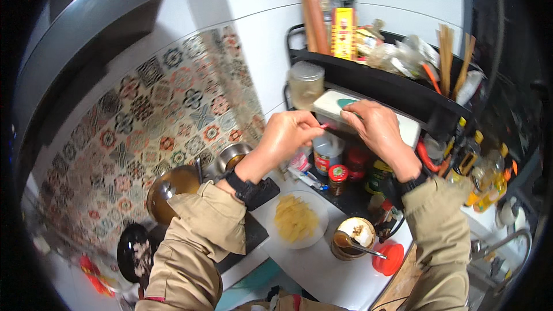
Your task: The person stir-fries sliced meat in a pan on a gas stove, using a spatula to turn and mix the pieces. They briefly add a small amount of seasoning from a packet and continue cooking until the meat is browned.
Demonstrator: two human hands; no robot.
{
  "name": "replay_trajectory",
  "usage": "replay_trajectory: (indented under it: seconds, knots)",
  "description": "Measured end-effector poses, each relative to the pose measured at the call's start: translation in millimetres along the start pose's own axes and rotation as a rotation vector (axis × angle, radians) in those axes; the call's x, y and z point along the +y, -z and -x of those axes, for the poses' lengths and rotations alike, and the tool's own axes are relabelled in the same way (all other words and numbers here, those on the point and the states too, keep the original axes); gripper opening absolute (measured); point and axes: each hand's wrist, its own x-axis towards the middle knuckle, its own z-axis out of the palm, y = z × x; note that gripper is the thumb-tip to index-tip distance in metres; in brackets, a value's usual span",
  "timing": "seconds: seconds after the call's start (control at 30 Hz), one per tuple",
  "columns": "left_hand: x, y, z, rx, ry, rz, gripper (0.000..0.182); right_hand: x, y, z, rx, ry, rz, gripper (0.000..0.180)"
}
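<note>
My left hand (291,131) pinches a small pink object (325,125) between thumb and forefinger; it is too small and blurred to name. My right hand (376,125) is raised beside it, fingers bent, over a white box lid (408,131) with a green oval (345,103). Whether those fingers grip the lid or only overlap it is unclear. Below the hands are a large labelled bottle (323,162) and a red-lidded jar (338,179). Nearer me, a white plate (322,226) bears sliced yellow food (296,218).
An open jar (345,252) with a spoon (360,247) across its mouth stands beside a red lid (389,259). Pans (166,198) are at left, before patterned tiles (166,99). A black shelf (389,73) holds packets and sticks. Oil bottles (490,190) and a tap (503,244) are at right.
</note>
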Motion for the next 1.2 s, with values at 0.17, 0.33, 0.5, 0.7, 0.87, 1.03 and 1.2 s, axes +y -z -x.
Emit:
replay_trajectory:
  seconds: [0.17, 0.33, 0.5, 0.7, 0.87, 1.03, 1.2]
  knots:
    - [15, 39, 96, 0.219, -0.340, -0.224, 0.014, -96, -5, 8, -0.531, -0.069, -0.774, 0.022]
    - [9, 58, 229, 0.251, -0.165, -0.396, 0.013, -188, -30, 29, -0.720, 0.132, -0.588, 0.015]
    - [21, 67, 339, 0.255, 0.208, -0.573, 0.019, -273, -69, 68, -0.549, 0.647, -0.410, 0.010]
    - [23, 131, 444, 0.386, 0.246, -1.009, 0.021, -397, -116, 95, -0.528, 0.673, -0.600, 0.010]
    - [-18, 233, 523, 0.444, 0.104, -0.990, 0.008, -513, -175, 100, -0.446, 0.588, -0.846, 0.008]
    - [-81, 318, 618, 0.567, 0.355, -0.382, 0.010, -638, -244, 117, -0.486, 0.449, -0.885, 0.012]
    - [-145, 361, 676, 0.650, 0.452, 0.308, 0.015, -717, -288, 141, -0.787, 0.033, -1.053, 0.019]
